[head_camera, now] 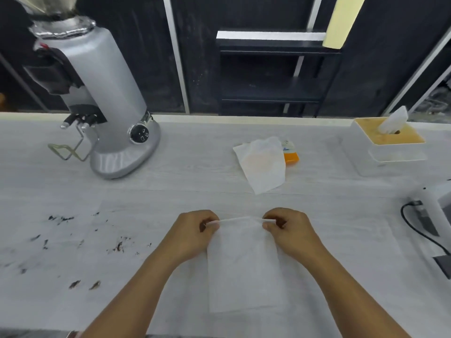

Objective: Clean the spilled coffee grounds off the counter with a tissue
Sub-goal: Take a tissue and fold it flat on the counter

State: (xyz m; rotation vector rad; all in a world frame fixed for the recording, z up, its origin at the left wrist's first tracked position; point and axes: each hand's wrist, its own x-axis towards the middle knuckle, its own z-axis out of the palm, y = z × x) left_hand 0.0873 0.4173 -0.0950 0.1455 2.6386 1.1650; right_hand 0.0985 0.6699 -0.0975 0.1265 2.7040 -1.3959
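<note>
Tissue (244, 264) hangs in front of the body, far edge pinched at its two corners — left hand (192, 234) and right hand (291, 231), fingers closed on it. Coffee grounds (73, 240) lie scattered on the counter (170, 186) to the left — left hand nearer. Grinder (102, 98) stands beyond them.

The coffee grounds (73, 242) lie scattered over the near-left part of the counter (195, 186), with bare surface between them and the left hand (192, 234), so a hand could pass there unhindered. The grinder (102, 98) stands toward the far-left corner, behind the spill. A loose tissue (262, 164) over an orange packet (291, 156) sits mid-counter; the tissue box (388, 142) and a cabled device (432, 215) crowd the right edge.
</note>
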